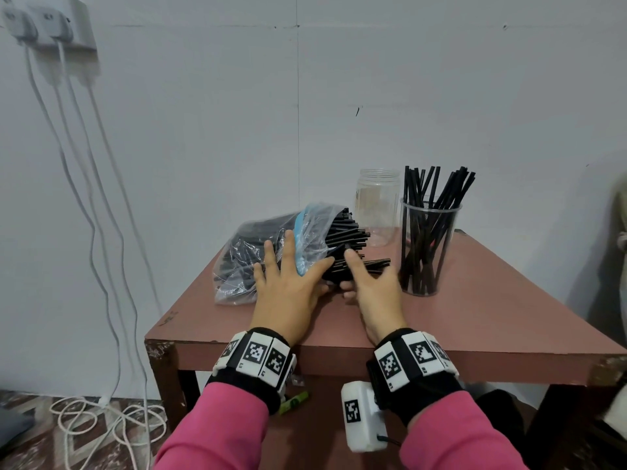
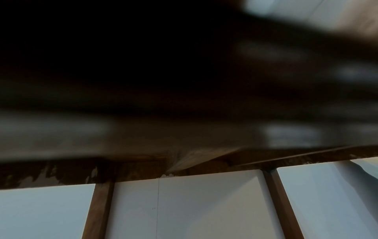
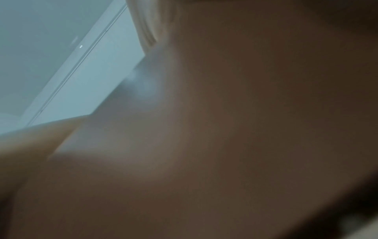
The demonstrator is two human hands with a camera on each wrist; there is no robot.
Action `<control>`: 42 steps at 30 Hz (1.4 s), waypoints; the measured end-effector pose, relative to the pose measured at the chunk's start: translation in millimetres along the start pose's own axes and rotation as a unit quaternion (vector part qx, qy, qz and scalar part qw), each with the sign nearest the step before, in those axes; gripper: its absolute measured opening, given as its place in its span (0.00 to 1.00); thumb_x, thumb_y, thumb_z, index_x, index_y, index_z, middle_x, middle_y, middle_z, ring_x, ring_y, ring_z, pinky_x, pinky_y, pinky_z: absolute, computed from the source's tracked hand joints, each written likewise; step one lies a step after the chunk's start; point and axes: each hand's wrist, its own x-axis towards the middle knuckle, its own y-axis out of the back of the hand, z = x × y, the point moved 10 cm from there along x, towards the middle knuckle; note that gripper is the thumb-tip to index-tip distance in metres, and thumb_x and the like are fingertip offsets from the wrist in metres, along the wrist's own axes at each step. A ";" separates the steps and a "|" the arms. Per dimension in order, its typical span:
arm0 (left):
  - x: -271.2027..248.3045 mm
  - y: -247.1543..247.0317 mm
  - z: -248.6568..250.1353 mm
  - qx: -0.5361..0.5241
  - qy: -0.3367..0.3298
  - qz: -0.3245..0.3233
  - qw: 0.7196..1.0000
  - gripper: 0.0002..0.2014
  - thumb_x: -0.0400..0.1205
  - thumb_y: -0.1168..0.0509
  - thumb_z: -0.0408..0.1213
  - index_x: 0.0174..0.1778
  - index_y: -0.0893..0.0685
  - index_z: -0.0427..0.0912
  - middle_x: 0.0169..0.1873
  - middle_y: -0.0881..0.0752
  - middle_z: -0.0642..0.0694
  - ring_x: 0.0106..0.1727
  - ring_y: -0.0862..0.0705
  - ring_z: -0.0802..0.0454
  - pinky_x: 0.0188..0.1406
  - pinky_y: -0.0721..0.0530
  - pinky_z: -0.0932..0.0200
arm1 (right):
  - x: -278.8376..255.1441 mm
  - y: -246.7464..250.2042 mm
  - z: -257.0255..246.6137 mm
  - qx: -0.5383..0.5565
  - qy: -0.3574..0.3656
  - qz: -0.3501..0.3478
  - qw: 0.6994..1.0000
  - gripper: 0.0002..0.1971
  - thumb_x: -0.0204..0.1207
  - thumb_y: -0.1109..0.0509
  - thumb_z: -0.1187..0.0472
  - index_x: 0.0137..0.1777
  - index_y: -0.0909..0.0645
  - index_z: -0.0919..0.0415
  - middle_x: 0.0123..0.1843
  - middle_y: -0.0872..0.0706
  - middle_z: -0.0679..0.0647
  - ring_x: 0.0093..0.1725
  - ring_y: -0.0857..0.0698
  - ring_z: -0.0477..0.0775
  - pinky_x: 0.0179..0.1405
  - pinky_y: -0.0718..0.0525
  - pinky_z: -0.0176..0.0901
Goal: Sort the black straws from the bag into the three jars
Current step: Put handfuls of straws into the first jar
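A clear plastic bag (image 1: 244, 256) full of black straws (image 1: 342, 232) lies on the left part of the reddish table (image 1: 475, 320), its mouth facing right. My left hand (image 1: 288, 276) rests flat on the bag with fingers spread. My right hand (image 1: 353, 276) is at the bag's mouth, forefinger on top and thumb beneath, gripping a bunch of straws that stick out (image 1: 376, 263). An empty clear jar (image 1: 377, 205) stands behind the bag. To its right, a clear cup (image 1: 428, 252) holds several upright straws. Both wrist views are blurred and show neither straws nor jars.
The table stands against a pale wall. White cables (image 1: 101, 232) hang from a wall socket (image 1: 51, 25) at the left and coil on the floor. A green object (image 1: 294, 401) lies under the table. The table's front edge (image 1: 339, 354) is just below my wrists.
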 end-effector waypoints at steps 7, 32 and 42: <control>-0.8 0.4 0.5 -0.005 -0.002 -0.002 1.000 0.22 0.87 0.44 0.51 0.77 0.36 0.68 0.84 0.63 0.40 0.82 0.64 0.30 0.79 0.55 0.29 | -2.5 1.0 -0.7 0.029 0.006 -0.002 1.000 0.09 0.73 0.25 0.55 0.46 0.17 0.61 0.30 0.11 0.52 0.30 0.15 0.50 0.36 0.16 0.52; -2.2 0.4 0.9 -0.019 0.006 -0.017 1.000 0.23 0.87 0.43 0.46 0.78 0.38 0.68 0.83 0.66 0.41 0.82 0.66 0.31 0.80 0.56 0.30 | -8.7 1.9 11.9 0.199 -0.094 0.095 0.971 0.09 0.79 0.30 0.53 0.44 0.22 0.57 0.45 0.15 0.54 0.41 0.14 0.52 0.47 0.14 0.49; -2.8 4.7 4.3 0.003 -0.004 -0.001 1.000 0.22 0.87 0.44 0.50 0.77 0.38 0.70 0.83 0.66 0.39 0.81 0.68 0.29 0.79 0.59 0.27 | -13.8 -11.5 4.5 0.262 -0.105 0.032 0.959 0.03 0.76 0.28 0.66 0.44 0.16 0.59 0.44 0.10 0.53 0.44 0.11 0.49 0.50 0.15 0.45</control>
